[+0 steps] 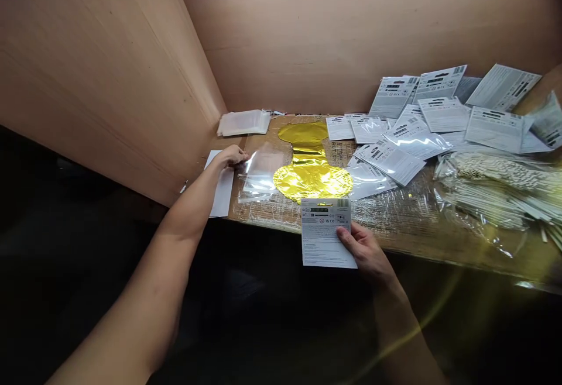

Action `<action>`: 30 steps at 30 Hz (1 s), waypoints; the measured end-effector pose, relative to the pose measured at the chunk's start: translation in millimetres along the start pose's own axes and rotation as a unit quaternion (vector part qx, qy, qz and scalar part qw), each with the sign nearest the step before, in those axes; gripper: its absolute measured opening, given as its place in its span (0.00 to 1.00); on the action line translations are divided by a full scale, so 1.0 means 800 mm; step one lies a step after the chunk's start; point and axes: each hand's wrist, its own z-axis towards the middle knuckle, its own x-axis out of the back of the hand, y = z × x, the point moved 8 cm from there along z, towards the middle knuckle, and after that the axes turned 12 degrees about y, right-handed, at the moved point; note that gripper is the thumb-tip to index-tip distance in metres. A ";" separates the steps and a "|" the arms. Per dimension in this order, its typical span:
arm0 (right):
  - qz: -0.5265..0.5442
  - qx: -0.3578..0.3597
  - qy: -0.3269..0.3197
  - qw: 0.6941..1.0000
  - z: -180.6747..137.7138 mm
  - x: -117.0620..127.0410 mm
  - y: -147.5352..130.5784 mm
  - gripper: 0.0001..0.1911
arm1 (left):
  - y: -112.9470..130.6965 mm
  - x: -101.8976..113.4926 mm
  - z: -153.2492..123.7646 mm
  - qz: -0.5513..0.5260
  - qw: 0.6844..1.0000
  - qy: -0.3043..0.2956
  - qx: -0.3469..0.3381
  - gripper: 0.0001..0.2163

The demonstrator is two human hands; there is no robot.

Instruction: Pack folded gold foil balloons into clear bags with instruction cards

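Card [324, 239] is gripped by right hand [365, 250] near table edge [267, 223]; left hand [233, 155] pinches bag [262, 173].

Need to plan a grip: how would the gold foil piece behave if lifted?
The gold foil piece lies flat and looks thin, so it's probably light and floppy. Its wrinkled edges suggest it creases easily. The glossy surface may feel slippery.

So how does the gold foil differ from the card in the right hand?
The gold foil is shiny and crinkled; the card is mostly white, flat and printed. The gold foil has broad, rounded ends; the card is rectangular. The gold foil lies on the work surface; the card is held up in the right hand.
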 end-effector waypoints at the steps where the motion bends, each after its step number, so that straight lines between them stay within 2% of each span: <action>1: -0.001 -0.002 -0.013 1.000 -0.001 -0.003 -0.001 0.27 | -0.005 0.005 0.005 0.019 1.000 0.007 0.016 0.04; 3: 0.006 -0.008 -0.041 0.999 -0.003 -0.013 -0.002 0.27 | -0.015 0.014 0.008 0.051 0.998 0.018 0.043 0.07; 6: 0.030 -0.026 -0.099 0.994 -0.004 -0.044 -0.009 0.26 | -0.012 0.009 -0.014 0.034 0.999 0.020 0.019 0.11; 9: 0.047 -0.039 -0.190 0.980 -0.006 -0.094 -0.023 0.27 | -0.007 -0.019 -0.074 -0.032 0.999 -0.020 -0.016 0.14; 11: 0.052 -0.040 -0.244 0.967 -0.004 -0.123 -0.032 0.28 | -0.010 -0.042 -0.127 -0.061 0.996 -0.066 -0.005 0.15; 13: 0.049 -0.042 -0.270 0.961 0.000 -0.137 -0.035 0.29 | -0.013 -0.059 -0.176 -0.085 0.990 -0.109 0.031 0.16; 16: 0.037 -0.039 -0.239 0.969 0.007 -0.125 -0.034 0.30 | -0.020 -0.073 -0.225 -0.113 0.969 -0.179 0.123 0.15; 18: 0.023 -0.024 -0.185 0.982 0.007 -0.104 -0.036 0.29 | -0.023 -0.075 -0.238 -0.126 0.954 -0.213 0.169 0.15; 20: 0.001 -0.003 -0.121 0.993 0.002 -0.080 -0.040 0.27 | -0.027 -0.076 -0.239 -0.127 0.948 -0.230 0.180 0.15; 23: -0.020 0.029 -0.051 0.998 -0.008 -0.053 -0.047 0.25 | -0.037 -0.081 -0.233 -0.108 0.960 -0.218 0.141 0.17; 25: -0.020 0.017 -0.070 0.997 -0.016 -0.054 -0.044 0.24 | -0.045 -0.083 -0.230 -0.102 0.973 -0.178 0.106 0.17; 27: -0.006 -0.024 -0.136 0.990 -0.024 -0.067 -0.033 0.26 | -0.052 -0.087 -0.234 -0.106 0.980 -0.142 0.088 0.17; 30: 0.016 -0.076 -0.209 0.975 -0.028 -0.085 -0.016 0.29 | -0.055 -0.095 -0.248 -0.109 0.978 -0.153 0.088 0.18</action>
